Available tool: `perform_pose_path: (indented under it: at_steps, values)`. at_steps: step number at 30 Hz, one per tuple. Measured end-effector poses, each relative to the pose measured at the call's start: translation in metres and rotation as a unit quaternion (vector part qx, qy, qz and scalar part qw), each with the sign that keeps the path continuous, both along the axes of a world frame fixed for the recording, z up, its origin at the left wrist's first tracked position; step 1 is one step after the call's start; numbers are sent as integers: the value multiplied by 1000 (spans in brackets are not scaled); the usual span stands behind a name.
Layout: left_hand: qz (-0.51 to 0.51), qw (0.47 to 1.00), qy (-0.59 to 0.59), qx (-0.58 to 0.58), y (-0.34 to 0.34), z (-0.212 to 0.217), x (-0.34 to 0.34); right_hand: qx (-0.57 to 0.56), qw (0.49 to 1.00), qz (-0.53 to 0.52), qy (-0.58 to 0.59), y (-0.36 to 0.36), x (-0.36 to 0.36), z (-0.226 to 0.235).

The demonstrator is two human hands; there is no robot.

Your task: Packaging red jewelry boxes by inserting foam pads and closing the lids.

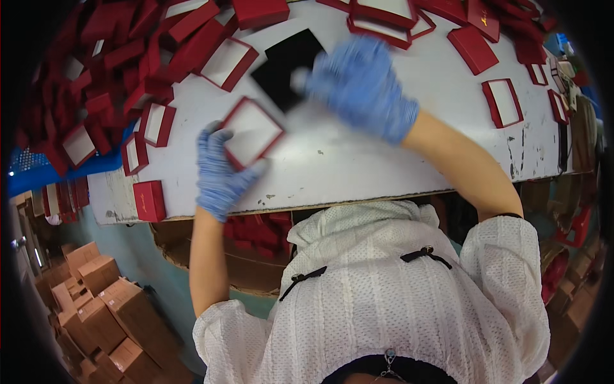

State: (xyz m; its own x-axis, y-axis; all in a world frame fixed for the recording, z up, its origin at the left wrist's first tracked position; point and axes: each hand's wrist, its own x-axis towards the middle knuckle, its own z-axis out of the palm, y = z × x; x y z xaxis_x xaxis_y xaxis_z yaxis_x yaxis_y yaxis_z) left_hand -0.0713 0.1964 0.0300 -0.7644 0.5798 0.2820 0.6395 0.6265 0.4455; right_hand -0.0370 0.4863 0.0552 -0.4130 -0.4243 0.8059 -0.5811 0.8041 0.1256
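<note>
Nearest the worker, by the near left corner of the white table, a closed red box sits at the edge. A little in from the near edge, the left hand, gloved in blue, grips an open red tray with a white inside, its thumb on one wall and its fingers bent around the left corner; I can't tell whether the tray touches the tabletop. That hold looks sound to me: pinching the walls alone leaves the inside clear, and a steady wrist would help. Farther in, toward the far edge, the gloved right hand is blurred over two overlapping black squares, its fingers bunched together; whether they pinch a square I cannot tell. Here I'd slow down, part the squares so only one comes up, and take it by its rim, as gloves could easily catch both. Past the left edge, a blue basket bears a heap of red boxes, and more red trays lie along the far edge, well apart from the tray in hand.
</note>
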Motion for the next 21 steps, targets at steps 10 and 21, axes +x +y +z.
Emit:
perform_pose_path:
  at_steps: [10,21]
  values:
    - [-144,989,23,3,21,-1,34,-89,949,14,-303,38,17,-13]
    - [-185,977,21,-104,-5,14,34,-385,859,18,-338,17,17,38]
